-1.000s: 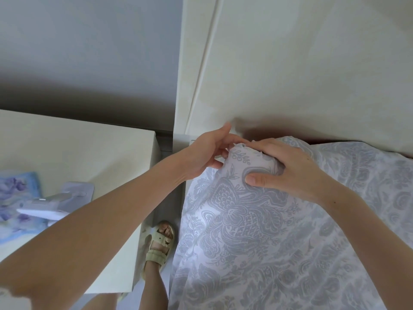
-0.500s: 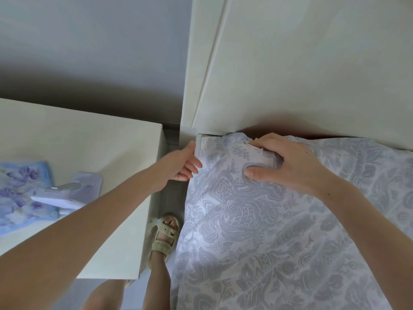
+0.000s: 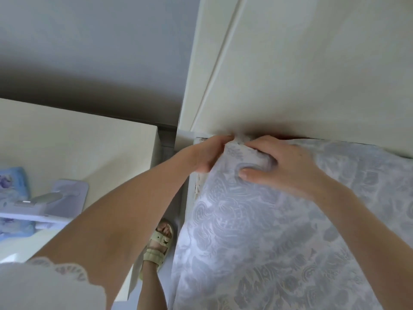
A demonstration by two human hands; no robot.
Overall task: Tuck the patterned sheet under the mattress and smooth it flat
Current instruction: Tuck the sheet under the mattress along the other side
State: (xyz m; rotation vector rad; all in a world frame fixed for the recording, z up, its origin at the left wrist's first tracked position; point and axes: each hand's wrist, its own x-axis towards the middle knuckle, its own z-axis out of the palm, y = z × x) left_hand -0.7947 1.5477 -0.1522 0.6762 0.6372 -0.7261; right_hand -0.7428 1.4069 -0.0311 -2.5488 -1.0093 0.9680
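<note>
The patterned sheet, pale grey-blue with a swirling print, covers the mattress at the right and hangs down its left side. A strip of the mattress corner shows bare at the left edge. My right hand presses on the sheet at the top-left corner, fingers curled into the cloth, thumb flat. My left hand grips the sheet's corner edge from the left, next to the headboard. The fingertips of both hands meet at the corner.
A cream bedside cabinet stands at the left, with a narrow gap to the bed. On it lie a lilac stand with a white device and a blue floral item. My sandalled foot stands in the gap.
My left hand has moved up from the mattress side to the top corner and taken hold of the sheet edge. My right hand stays pressed on the corner. The camera moved closer.
</note>
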